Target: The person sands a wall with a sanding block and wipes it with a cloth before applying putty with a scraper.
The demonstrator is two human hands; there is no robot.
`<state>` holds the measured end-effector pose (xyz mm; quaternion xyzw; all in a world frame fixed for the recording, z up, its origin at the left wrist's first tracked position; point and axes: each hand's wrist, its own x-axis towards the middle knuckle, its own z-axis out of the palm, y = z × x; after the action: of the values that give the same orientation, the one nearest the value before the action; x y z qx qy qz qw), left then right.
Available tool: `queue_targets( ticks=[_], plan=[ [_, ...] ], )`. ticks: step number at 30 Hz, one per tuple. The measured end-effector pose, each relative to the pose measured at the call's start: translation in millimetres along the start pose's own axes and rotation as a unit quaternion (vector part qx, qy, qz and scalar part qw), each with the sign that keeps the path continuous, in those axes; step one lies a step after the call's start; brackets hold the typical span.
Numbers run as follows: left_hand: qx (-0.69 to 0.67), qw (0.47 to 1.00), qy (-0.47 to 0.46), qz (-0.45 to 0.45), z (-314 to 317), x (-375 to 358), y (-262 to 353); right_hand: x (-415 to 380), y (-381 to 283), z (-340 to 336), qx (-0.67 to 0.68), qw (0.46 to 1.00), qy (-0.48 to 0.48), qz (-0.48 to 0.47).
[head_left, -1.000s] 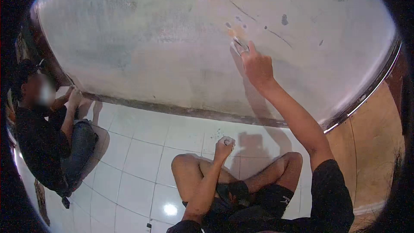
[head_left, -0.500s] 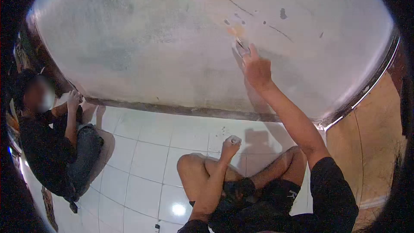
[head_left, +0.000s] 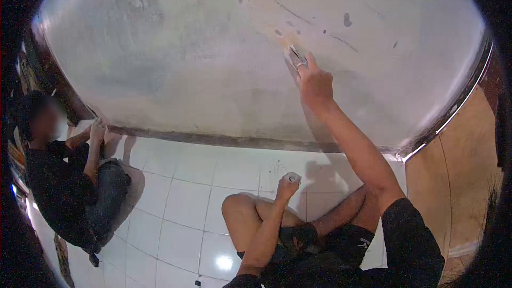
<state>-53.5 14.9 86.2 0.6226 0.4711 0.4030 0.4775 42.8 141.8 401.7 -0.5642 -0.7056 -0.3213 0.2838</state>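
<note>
Right hand (head_left: 314,82) is raised against the grey wall (head_left: 176,58), fingers curled tight around a small flat scraper (head_left: 296,56) whose blade lies on the plaster beside an orange-brown patch (head_left: 288,40). Left hand (head_left: 288,185) rests above the bent left knee (head_left: 237,208), fist closed around a small pale object (head_left: 292,177) too small to identify.

Edges and room: the wall meets the white tiled floor (head_left: 181,197) along a dark baseboard strip (head_left: 213,140) running left to right. At the right the wall ends at a bright metal edge (head_left: 453,112), with a brown panel (head_left: 453,197) just beyond it. Open tile lies between the seated worker's crossed legs and a second person (head_left: 64,181) sitting at the far left, well apart; that person's hand (head_left: 97,128) is up near the wall's lower left edge. Bare wall surface extends widely to the left of the scraper.

Hidden or unclear: the scraper's handle is buried in the right hand; only the blade end shows. Dark specks (head_left: 346,20) and thin cracks mark the wall, their nature indistinct. The picture's corners are blacked out by the lens rim, cutting off the wall's top and the floor's near edge. What the second person's hand touches cannot be told.
</note>
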Motion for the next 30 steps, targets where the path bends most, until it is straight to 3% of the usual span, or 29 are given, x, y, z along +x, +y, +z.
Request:
queue_targets(
  ticks=[1,2,3,4,5,7,9,11,13,16,18,20,22,24,27,30],
  plan=[
    [-0.135,0.988,-0.022,-0.064,10,5,-14,3,2,0,0.027,1.000,0.011,0.001],
    [-0.108,0.991,-0.024,-0.072,15,6,-30,4,3,1,0.054,0.998,0.019,0.003],
    [-0.083,0.993,-0.024,-0.080,6,3,-6,4,4,2,0.081,0.996,0.025,0.003],
    [-0.058,0.994,-0.025,-0.087,2,1,7,-3,1,-6,0.200,0.979,-0.003,0.044],
    [-0.007,1.000,0.021,0.001,3,0,6,-17,-3,-16,0.314,0.945,-0.031,0.084],
    [-0.050,0.998,0.020,-0.019,1,6,7,-43,-8,-26,0.497,0.840,-0.108,0.189],
    [-0.090,0.995,0.036,-0.026,-1,7,7,-69,-8,-28,0.618,0.690,-0.202,0.317],
    [-0.123,0.990,0.065,-0.015,-5,5,11,-106,2,13,0.560,0.791,-0.109,0.218],
    [-0.188,0.979,0.065,-0.049,20,17,-45,-133,8,39,0.601,0.758,-0.062,0.245],
    [-0.105,0.991,-0.001,-0.080,10,16,-24,-145,8,42,0.721,0.529,-0.085,0.439],
    [-0.093,0.994,-0.006,-0.057,9,15,-17,-146,3,34,0.700,0.442,-0.134,0.545],
    [-0.096,0.993,-0.007,-0.070,8,15,-15,-149,-9,24,0.677,0.511,-0.122,0.516],
    [-0.113,0.987,-0.012,-0.117,7,16,-15,-144,-16,15,0.694,0.512,-0.120,0.492],
    [-0.100,0.989,-0.017,-0.108,6,16,-17,-137,-17,8,0.748,0.447,-0.127,0.474],
    [-0.099,0.990,-0.018,-0.097,9,18,-19,-145,-19,17,0.715,0.433,-0.111,0.537],
    [-0.103,0.991,-0.015,-0.081,11,18,-20,-127,-36,-16,0.682,0.445,-0.091,0.573]
  ],
)
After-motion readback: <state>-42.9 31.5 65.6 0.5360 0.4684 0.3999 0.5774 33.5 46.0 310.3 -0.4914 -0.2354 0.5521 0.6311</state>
